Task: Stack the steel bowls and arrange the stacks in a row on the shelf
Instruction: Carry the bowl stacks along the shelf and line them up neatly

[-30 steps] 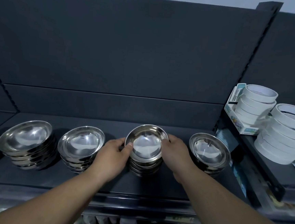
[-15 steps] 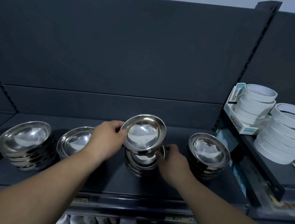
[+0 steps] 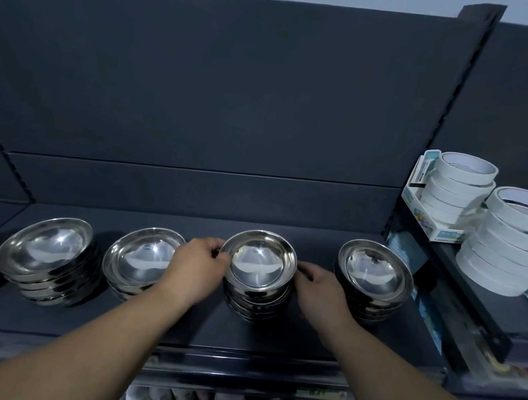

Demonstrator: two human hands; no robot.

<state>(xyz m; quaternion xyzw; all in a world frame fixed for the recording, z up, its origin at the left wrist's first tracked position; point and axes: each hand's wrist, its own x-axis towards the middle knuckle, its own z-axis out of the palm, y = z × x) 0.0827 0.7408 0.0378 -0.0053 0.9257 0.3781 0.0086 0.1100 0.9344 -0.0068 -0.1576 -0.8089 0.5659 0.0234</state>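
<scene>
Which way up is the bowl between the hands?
Mouth up: the bowl shows its shiny hollow, resting on the stack, left hand pinching its rim.

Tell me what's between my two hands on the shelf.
A stack of steel bowls; the left hand pinches the top bowl at its rim, the right hand holds the stack's side. The head view shows it.

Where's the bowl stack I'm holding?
Head view, centre of the shelf: the bowl stack sits between your left hand and right hand, with a wider stack to its left and another stack to its right.
</scene>
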